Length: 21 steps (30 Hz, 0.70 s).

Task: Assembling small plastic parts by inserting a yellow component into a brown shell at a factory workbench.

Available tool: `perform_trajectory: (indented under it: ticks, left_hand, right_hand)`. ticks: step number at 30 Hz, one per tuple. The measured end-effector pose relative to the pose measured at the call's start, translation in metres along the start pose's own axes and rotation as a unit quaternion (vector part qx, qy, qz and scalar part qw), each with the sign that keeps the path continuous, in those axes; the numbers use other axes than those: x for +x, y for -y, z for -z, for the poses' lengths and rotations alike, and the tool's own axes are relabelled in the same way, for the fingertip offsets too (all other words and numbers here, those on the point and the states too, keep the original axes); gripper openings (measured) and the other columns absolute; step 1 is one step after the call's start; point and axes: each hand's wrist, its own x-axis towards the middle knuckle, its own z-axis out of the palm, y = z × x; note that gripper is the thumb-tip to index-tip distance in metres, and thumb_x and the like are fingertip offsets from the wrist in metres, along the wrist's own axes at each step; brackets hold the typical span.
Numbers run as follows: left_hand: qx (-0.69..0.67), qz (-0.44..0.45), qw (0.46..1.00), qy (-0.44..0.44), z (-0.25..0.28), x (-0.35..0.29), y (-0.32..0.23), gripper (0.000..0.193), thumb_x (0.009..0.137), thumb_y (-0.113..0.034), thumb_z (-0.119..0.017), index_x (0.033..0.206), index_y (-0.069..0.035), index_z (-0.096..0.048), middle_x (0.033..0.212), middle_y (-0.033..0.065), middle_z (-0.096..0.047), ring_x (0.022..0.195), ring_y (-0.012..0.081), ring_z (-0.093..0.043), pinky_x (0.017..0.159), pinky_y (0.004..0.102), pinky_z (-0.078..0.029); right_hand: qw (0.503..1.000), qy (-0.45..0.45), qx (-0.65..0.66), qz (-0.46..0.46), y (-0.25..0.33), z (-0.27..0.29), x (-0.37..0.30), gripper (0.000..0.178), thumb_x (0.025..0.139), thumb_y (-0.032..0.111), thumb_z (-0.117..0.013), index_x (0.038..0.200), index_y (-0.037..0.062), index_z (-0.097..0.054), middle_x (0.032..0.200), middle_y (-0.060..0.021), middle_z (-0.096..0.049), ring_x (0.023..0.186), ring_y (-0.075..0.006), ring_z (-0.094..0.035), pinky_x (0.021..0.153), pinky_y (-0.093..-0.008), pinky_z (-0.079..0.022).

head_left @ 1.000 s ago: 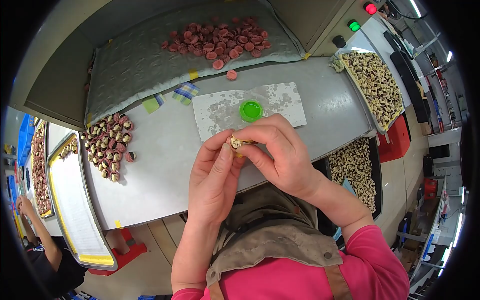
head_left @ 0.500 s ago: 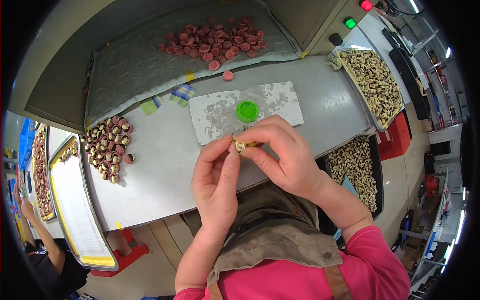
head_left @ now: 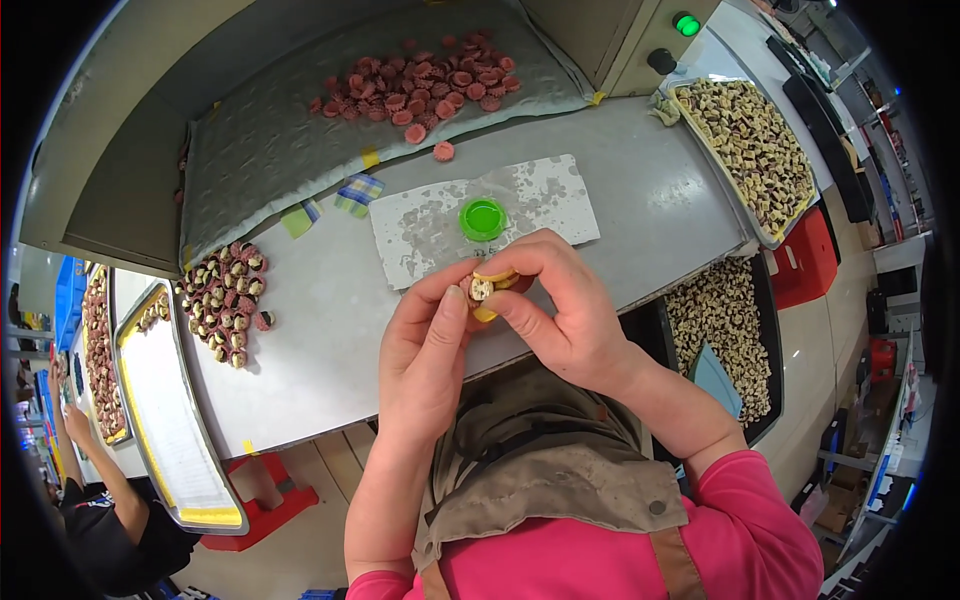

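Both my hands meet over the near edge of the grey table. My left hand (head_left: 425, 345) pinches a small pink ruffled cup (head_left: 466, 284), mostly covered by the fingers. Against its right side, my right hand (head_left: 562, 312) grips a small cream piece with dark specks (head_left: 481, 290) between thumb and index finger. Yellow coverings show at some fingertips. Whether the piece sits inside the cup or only touches it, I cannot tell. Just beyond the hands, a round green dish (head_left: 483, 219) rests on a stained white sheet (head_left: 420, 225).
Loose pink cups (head_left: 440, 85) lie on a grey padded mat (head_left: 270, 140). At left are filled cups (head_left: 225, 300) and a paper-lined tray (head_left: 175, 400). A tray of cream-and-dark pieces (head_left: 745, 150) stands right, above a black bin (head_left: 715, 330). Another person's arm (head_left: 105, 465) shows far left.
The speckled piece shows more plainly between my fingers, and the right index finger has shifted slightly above it. The whole view has turned a little; both hands stay together.
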Motion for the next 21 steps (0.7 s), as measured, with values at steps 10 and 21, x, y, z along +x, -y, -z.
perform_trajectory:
  ticks: [10,21]
  left_hand:
    - [0.11,-0.066,0.991,-0.039,-0.009,-0.003,0.006,0.028,0.094,-0.015,-0.047,0.117,0.001,-0.051,0.109,0.0068,-0.055,0.098,0.013,-0.052,0.086,0.0275,-0.042]
    - [0.049,0.032,0.994,0.095,-0.013,0.008,-0.001,0.053,0.09,-0.016,-0.054,0.136,-0.003,-0.029,0.1,0.0058,-0.056,0.096,0.0123,-0.052,0.086,0.026,-0.042]
  right_hand:
    - [0.998,-0.031,-0.017,0.046,-0.008,0.001,-0.003,0.019,0.082,0.005,-0.062,0.098,0.0036,-0.053,0.092,-0.0083,-0.055,0.08,-0.0191,-0.055,0.072,-0.0281,-0.045]
    - [0.999,0.031,0.019,0.028,-0.019,0.026,-0.011,0.04,0.085,0.034,-0.058,0.111,0.0047,-0.054,0.109,-0.0108,-0.049,0.099,-0.0208,-0.05,0.083,-0.0326,-0.041]
